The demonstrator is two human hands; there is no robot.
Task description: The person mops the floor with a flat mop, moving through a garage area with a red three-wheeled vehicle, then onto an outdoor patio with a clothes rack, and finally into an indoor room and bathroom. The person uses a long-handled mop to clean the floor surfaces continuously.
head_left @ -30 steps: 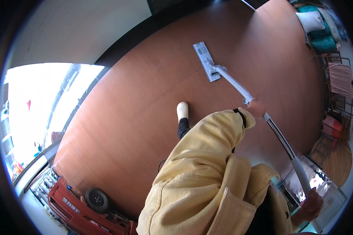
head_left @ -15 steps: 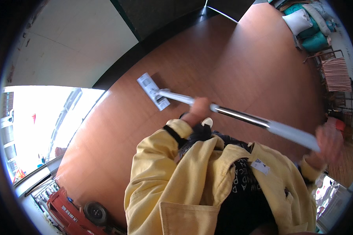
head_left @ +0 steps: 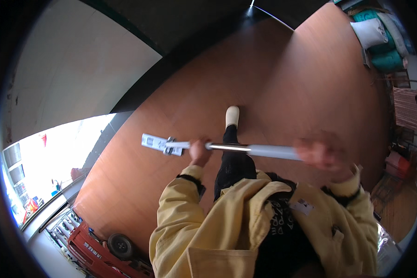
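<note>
A flat mop [head_left: 273, 152] lies across the view in front of my body, its handle white and silver. My left hand [head_left: 199, 150] is closed round the lower handle, close to the pale rectangular mop head [head_left: 154, 142]. At the other end, my right hand [head_left: 322, 150] is wrapped about the top of the handle, smeared by motion. The mop head is over the reddish-brown floor [head_left: 171, 185]; whether it touches cannot be made out. My white shoe [head_left: 232, 116] is set forward, beyond the handle.
A red wheeled machine [head_left: 97, 252] with a black tyre stands at the lower left, by a bright doorway [head_left: 65, 153]. White panelling [head_left: 78, 69] rises at the upper left. White and green sacks [head_left: 370, 34] and a checked-cloth chair [head_left: 407, 106] line the right side.
The mop has turned from slanting to nearly level, its head swinging left and nearer me. My right hand has moved left and up. My white shoe has come forward into fuller view.
</note>
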